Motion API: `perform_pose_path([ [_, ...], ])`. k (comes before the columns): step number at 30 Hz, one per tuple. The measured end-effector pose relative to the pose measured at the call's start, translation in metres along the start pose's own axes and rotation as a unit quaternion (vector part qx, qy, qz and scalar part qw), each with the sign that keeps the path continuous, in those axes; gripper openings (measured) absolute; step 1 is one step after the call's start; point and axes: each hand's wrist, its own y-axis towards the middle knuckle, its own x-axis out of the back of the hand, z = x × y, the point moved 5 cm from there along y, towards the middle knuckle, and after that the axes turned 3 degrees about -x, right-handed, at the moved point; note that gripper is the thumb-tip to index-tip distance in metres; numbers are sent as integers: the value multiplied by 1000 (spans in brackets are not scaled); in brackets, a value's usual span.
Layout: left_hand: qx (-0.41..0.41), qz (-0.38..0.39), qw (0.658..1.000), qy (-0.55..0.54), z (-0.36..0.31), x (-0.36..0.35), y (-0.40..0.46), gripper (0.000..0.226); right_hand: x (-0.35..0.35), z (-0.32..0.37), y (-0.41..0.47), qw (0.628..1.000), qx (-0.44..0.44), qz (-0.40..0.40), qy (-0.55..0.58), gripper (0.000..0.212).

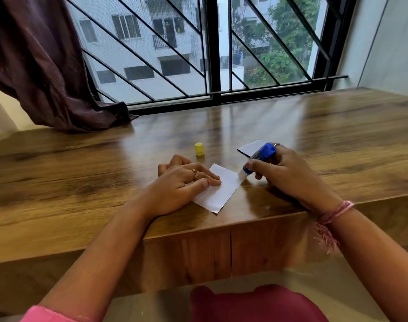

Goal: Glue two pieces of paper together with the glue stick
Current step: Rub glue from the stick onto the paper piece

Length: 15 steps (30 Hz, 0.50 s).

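Head view: the left hand (186, 182) lies flat, fingers straight, pressing a white paper (218, 191) onto the wooden table (82, 182). The right hand (284, 173) grips the blue glue stick (258, 159), fingers curled round it, its white tip touching the paper's right edge. A second paper (249, 147) lies behind the stick. The yellow cap (199, 149) stands apart, near the window.
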Motion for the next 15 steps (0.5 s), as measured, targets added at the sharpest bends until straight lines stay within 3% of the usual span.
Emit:
perform_pose_path([
  [4, 0, -3, 1000, 14, 1, 0, 0, 32, -5, 3, -5, 999, 12, 47, 8, 8],
  [9, 9, 0, 1000, -3, 1, 1, 0, 29, -1, 2, -1, 1000, 4, 6, 16, 11],
  [15, 19, 1, 1000, -14, -1, 2, 2, 22, -5, 5, -6, 999, 21, 48, 6, 9],
])
